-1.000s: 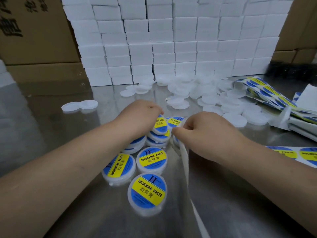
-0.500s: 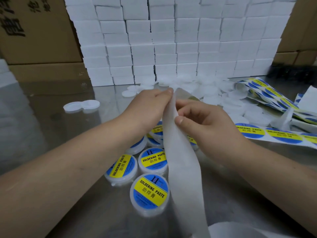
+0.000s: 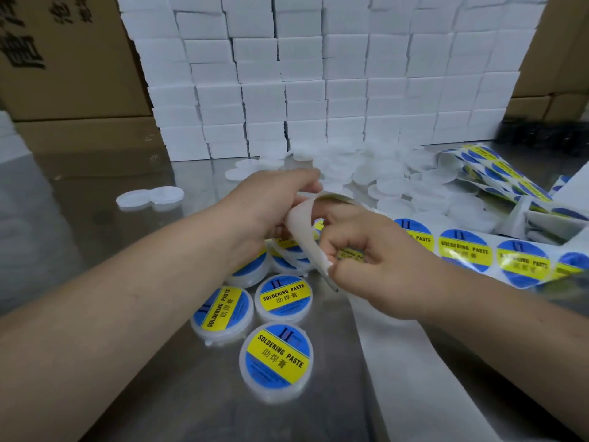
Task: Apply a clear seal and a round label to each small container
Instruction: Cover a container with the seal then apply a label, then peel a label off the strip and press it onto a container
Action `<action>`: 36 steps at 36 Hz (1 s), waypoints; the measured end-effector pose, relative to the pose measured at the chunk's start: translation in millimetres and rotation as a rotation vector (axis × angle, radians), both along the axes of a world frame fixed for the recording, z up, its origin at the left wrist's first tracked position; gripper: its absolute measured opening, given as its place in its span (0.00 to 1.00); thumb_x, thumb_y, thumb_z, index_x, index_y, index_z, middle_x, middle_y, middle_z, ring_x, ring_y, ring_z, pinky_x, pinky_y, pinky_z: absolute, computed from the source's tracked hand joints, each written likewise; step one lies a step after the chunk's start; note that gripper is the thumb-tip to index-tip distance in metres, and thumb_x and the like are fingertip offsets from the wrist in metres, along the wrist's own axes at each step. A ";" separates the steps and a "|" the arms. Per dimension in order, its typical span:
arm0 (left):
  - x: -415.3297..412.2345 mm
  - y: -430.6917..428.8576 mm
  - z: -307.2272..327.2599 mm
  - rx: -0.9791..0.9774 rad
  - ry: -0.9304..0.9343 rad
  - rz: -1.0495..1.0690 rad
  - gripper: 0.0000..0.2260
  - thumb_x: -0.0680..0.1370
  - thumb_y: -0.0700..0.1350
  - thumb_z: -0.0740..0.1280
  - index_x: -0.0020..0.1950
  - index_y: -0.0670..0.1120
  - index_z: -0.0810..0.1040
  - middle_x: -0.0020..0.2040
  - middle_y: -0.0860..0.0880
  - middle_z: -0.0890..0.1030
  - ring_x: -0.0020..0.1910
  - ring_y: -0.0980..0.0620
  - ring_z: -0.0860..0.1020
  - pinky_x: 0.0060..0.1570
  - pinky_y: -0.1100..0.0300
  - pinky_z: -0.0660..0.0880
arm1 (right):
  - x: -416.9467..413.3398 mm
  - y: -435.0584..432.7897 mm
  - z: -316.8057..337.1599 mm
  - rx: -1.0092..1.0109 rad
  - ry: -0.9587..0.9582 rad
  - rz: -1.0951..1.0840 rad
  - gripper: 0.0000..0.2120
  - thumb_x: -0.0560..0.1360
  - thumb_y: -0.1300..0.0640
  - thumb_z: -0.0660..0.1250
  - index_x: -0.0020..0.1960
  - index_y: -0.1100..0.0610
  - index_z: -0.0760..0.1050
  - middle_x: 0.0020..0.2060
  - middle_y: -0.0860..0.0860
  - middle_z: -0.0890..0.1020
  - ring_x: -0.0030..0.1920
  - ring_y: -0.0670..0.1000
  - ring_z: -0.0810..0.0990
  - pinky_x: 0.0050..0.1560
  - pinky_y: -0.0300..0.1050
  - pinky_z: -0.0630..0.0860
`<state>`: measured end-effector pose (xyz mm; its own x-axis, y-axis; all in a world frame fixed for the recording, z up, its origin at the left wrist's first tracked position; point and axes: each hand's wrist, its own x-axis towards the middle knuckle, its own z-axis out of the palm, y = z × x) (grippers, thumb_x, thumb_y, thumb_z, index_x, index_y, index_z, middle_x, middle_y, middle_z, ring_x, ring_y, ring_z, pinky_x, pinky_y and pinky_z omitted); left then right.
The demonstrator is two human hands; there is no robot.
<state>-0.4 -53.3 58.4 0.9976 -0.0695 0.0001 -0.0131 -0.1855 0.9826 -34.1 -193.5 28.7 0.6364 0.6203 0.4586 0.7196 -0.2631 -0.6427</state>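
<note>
Label strip (image 3: 306, 231), one: your left hand (image 3: 271, 212) and right hand (image 3: 379, 266) each pinched its curled backing; you needed a slow, flat peel.

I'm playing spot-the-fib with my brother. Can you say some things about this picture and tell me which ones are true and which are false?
1. The left hand and the right hand both hold the label strip. True.
2. The round labels on the strip are red and green. False: they are blue and yellow.
3. White boxes are stacked up behind the table. True.
4. None of the containers has a label yet. False: several near the hands already carry one.
</note>
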 end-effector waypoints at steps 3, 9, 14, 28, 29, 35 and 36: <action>-1.2 -0.4 0.5 0.031 0.045 -0.072 0.11 0.76 0.51 0.63 0.49 0.45 0.79 0.35 0.47 0.78 0.35 0.49 0.76 0.37 0.60 0.72 | -1.0 -0.6 2.9 -0.023 -0.062 0.048 0.04 0.62 0.60 0.62 0.29 0.56 0.69 0.39 0.41 0.73 0.42 0.35 0.71 0.41 0.27 0.65; -1.0 2.9 6.4 0.078 -0.049 -0.116 0.07 0.72 0.48 0.70 0.45 0.45 0.82 0.33 0.49 0.82 0.27 0.56 0.78 0.27 0.68 0.72 | -2.1 -3.1 3.4 -0.139 -0.041 0.055 0.04 0.62 0.62 0.62 0.28 0.59 0.71 0.34 0.34 0.72 0.39 0.39 0.72 0.38 0.31 0.64; -0.5 2.2 5.2 0.001 -0.146 -0.056 0.02 0.72 0.41 0.70 0.40 0.48 0.81 0.34 0.51 0.83 0.33 0.55 0.80 0.36 0.63 0.78 | -0.5 0.9 -1.2 -0.026 0.100 -0.108 0.12 0.68 0.49 0.60 0.34 0.53 0.78 0.35 0.45 0.81 0.39 0.45 0.77 0.44 0.44 0.74; 4.1 4.5 4.0 0.094 -0.291 0.072 0.05 0.73 0.42 0.69 0.40 0.51 0.77 0.36 0.52 0.80 0.27 0.61 0.76 0.25 0.70 0.69 | 18.6 3.6 -8.3 0.698 0.500 -0.423 0.08 0.74 0.51 0.63 0.43 0.56 0.75 0.45 0.55 0.81 0.44 0.45 0.80 0.43 0.42 0.78; 4.5 4.9 3.2 0.118 -0.286 0.063 0.05 0.73 0.42 0.69 0.40 0.51 0.77 0.37 0.51 0.81 0.31 0.57 0.78 0.29 0.66 0.73 | 16.3 3.4 -8.1 0.718 0.494 -0.375 0.08 0.75 0.52 0.63 0.47 0.57 0.74 0.48 0.55 0.81 0.44 0.45 0.81 0.38 0.37 0.78; 5.6 5.3 1.5 0.287 -0.264 0.057 0.05 0.72 0.43 0.69 0.40 0.53 0.76 0.37 0.54 0.79 0.31 0.59 0.75 0.25 0.71 0.69 | 19.3 -2.9 -6.9 0.782 0.437 -0.363 0.03 0.74 0.58 0.65 0.43 0.51 0.72 0.35 0.41 0.80 0.37 0.37 0.80 0.32 0.29 0.74; 5.7 5.2 1.2 0.328 -0.272 0.060 0.05 0.71 0.43 0.69 0.40 0.54 0.76 0.37 0.55 0.78 0.31 0.60 0.74 0.23 0.73 0.67 | 19.7 -2.6 -6.4 0.748 0.406 -0.373 0.04 0.74 0.58 0.65 0.42 0.51 0.71 0.35 0.41 0.80 0.37 0.38 0.80 0.32 0.29 0.74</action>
